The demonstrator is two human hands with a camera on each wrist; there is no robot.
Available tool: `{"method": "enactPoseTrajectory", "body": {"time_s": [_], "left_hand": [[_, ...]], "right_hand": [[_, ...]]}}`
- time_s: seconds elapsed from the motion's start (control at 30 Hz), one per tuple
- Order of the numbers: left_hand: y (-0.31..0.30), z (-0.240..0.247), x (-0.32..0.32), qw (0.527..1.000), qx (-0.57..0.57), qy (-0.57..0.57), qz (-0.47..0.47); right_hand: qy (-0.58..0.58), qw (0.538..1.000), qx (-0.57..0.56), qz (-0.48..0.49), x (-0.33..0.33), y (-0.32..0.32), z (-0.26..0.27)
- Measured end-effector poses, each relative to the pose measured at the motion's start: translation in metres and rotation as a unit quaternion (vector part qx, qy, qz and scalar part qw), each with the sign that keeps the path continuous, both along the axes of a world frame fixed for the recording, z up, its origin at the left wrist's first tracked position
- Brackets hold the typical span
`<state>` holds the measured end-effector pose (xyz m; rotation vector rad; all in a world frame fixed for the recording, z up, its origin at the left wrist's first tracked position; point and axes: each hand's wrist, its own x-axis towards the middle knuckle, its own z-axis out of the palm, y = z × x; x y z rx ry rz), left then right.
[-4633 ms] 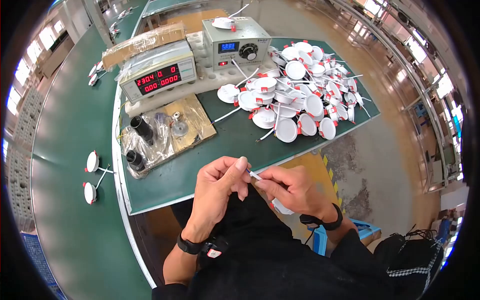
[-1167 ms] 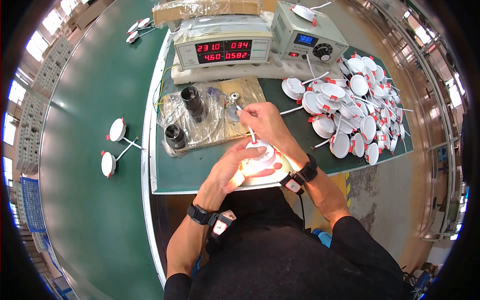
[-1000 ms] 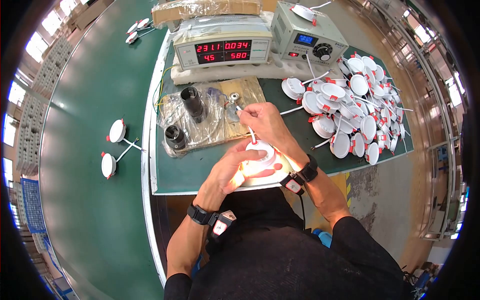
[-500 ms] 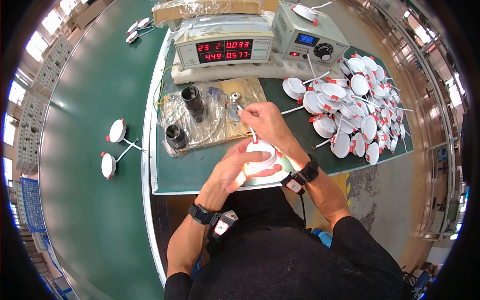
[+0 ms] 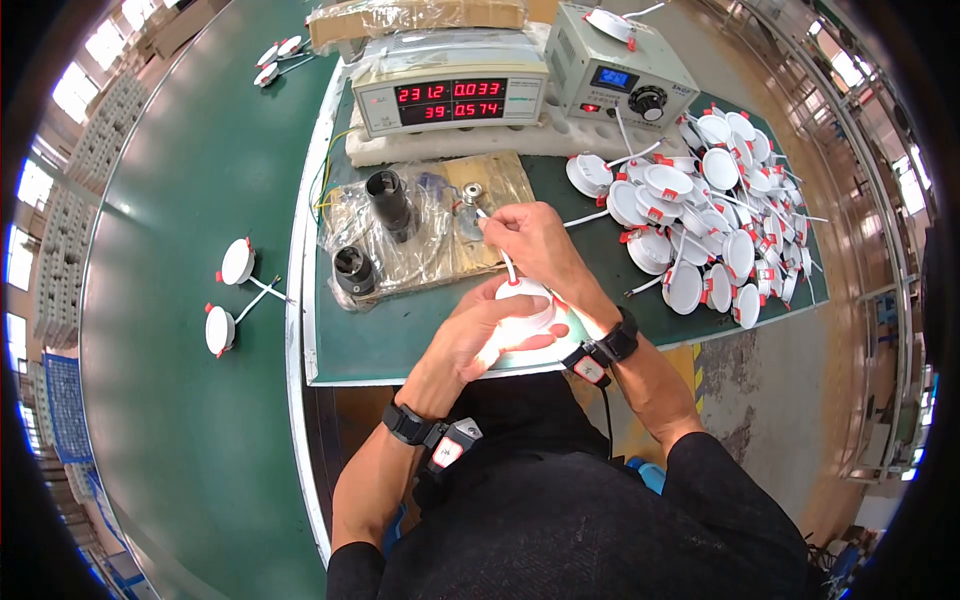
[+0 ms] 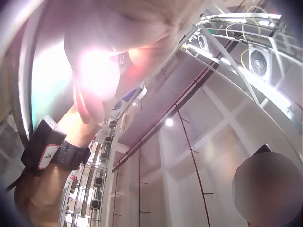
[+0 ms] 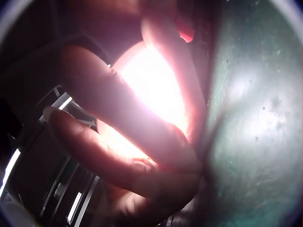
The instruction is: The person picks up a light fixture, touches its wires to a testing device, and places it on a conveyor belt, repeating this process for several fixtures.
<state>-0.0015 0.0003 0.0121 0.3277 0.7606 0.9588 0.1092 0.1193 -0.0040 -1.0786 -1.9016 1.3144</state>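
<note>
My left hand (image 5: 468,338) grips a round white downlight (image 5: 522,298), thumb across its back and fingers below. The downlight's face glows brightly in the left wrist view and between the fingers (image 7: 118,109) in the right wrist view. Above it, my right hand (image 5: 537,243) pinches the white cable (image 5: 509,266) that comes out of the downlight. The cable's tip lies right by a round metal contact (image 5: 472,195) on a plastic-wrapped board (image 5: 490,172). Fingers hide part of the lamp body.
Two black sockets (image 5: 390,200) stand on the board. Behind it are a meter (image 5: 440,90) with red digits and a grey box with a knob (image 5: 620,85). Many white downlights (image 5: 700,220) lie heaped at right. A green belt (image 5: 170,400) runs at left, bearing several downlights.
Earliest, both hands worked at a cable end near the table edge and the meter's lower figures read zero. Now the downlight is lit over the table; in the last second only the digits shifted slightly.
</note>
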Motion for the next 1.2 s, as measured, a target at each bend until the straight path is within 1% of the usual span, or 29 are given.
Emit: {"method": "enactPoseTrajectory", "body": {"time_s": [0.5, 0.6, 0.7, 0.8, 0.83, 0.87, 0.9, 0.93, 0.97, 1.0, 1.03, 1.07, 1.1, 1.13, 1.17, 1.2], "left_hand": [[0.0, -0.006, 0.001, 0.999, 0.014, -0.031, 0.008], [-0.001, -0.004, 0.0, 1.0, 0.024, -0.02, 0.005], [-0.001, -0.004, -0.001, 0.997, -0.011, -0.066, 0.029], [-0.006, -0.005, 0.002, 0.999, 0.043, 0.003, 0.029], [-0.012, -0.008, -0.001, 0.994, 0.068, 0.055, 0.057], [-0.024, -0.012, -0.002, 0.985, 0.081, 0.115, 0.102], [-0.045, -0.014, -0.015, 0.941, 0.119, 0.264, 0.174], [-0.072, -0.002, -0.035, 0.885, 0.157, 0.383, 0.214], [-0.108, 0.004, -0.055, 0.828, 0.132, 0.479, 0.262], [-0.15, 0.009, -0.07, 0.711, 0.082, 0.614, 0.334], [-0.198, 0.001, -0.087, 0.612, 0.047, 0.665, 0.424], [-0.243, -0.015, -0.102, 0.512, 0.028, 0.703, 0.493], [-0.293, -0.019, -0.111, 0.42, -0.049, 0.766, 0.484], [-0.347, -0.018, -0.103, 0.329, -0.115, 0.817, 0.459], [-0.402, -0.022, -0.1, 0.307, -0.196, 0.824, 0.434], [-0.447, -0.022, -0.094, 0.303, -0.338, 0.799, 0.395]], "right_hand": [[0.003, 1.0, 0.008, 0.007, 0.0, 0.002, -0.002], [-0.025, 0.999, 0.007, 0.018, 0.001, 0.0, 0.005], [-0.036, 0.999, -0.007, 0.015, 0.002, -0.002, 0.011], [-0.011, 0.996, 0.073, 0.04, 0.008, 0.008, -0.008], [-0.044, 0.996, 0.073, 0.035, 0.011, 0.002, 0.006], [-0.019, 0.996, 0.078, 0.025, 0.012, -0.001, 0.0], [-0.082, 0.991, 0.107, 0.023, 0.014, -0.003, 0.003], [0.02, 0.998, -0.05, 0.044, 0.021, -0.001, -0.002], [0.1, 0.982, -0.124, 0.097, 0.041, 0.029, -0.037], [0.085, 0.984, -0.093, 0.122, 0.05, 0.048, -0.051], [0.083, 0.992, -0.087, 0.038, 0.045, 0.046, -0.049], [0.04, 0.994, -0.071, 0.069, 0.041, 0.04, -0.031], [0.026, 0.996, -0.056, 0.064, 0.031, 0.03, -0.019], [0.018, 0.998, -0.04, 0.043, 0.04, 0.023, -0.011], [0.025, 0.997, -0.045, 0.053, 0.036, 0.018, -0.006], [0.031, 0.997, -0.05, 0.057, 0.033, 0.014, -0.004]]}}
